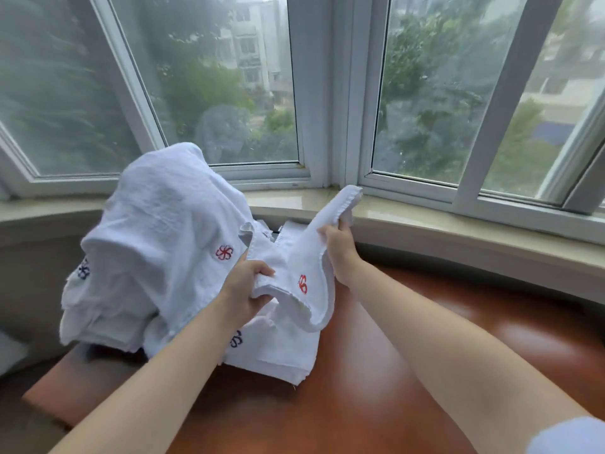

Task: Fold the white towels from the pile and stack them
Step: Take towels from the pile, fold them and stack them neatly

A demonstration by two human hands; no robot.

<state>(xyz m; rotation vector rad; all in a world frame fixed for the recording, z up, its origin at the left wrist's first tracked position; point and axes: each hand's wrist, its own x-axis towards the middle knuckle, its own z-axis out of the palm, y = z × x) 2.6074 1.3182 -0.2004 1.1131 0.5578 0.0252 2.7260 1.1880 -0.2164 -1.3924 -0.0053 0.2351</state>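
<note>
Nearest, two bare forearms reaching out over a glossy red-brown table (409, 371). Bare wood on the right half — no finished stack to be seen there.

Left hand (244, 291) clenched on a bunched fold of one white towel (296, 273), fingers (262, 269) curled over the cloth from above. Right hand (339, 249) gripping the same towel farther along its hemmed edge, thumb and fingers pinched round it, one corner sticking up past the knuckles toward the sill. Towel held up off the table between the two hands, sagging in the middle, a red embroidered mark showing — still crumpled, no crease laid in yet.

Beneath and just beyond the left hand, a flatter layer of white cloth (278, 352) lying on the table with a dark blue mark; folded pieces or simply the bottom of the heap — hard to tell.

Behind that, to the left, the pile (157, 244): a tall, loose mound of white towels, rumpled, with red and blue marks, touching the held towel at its near side.

Farthest, a pale stone windowsill (425, 221) and the bay window (229, 77) with trees and buildings outside.

Judged from all this: early days. One towel lifted out and being sorted for its edges; spreading, folding and stacking all ahead, and most of the mound untouched.
</note>
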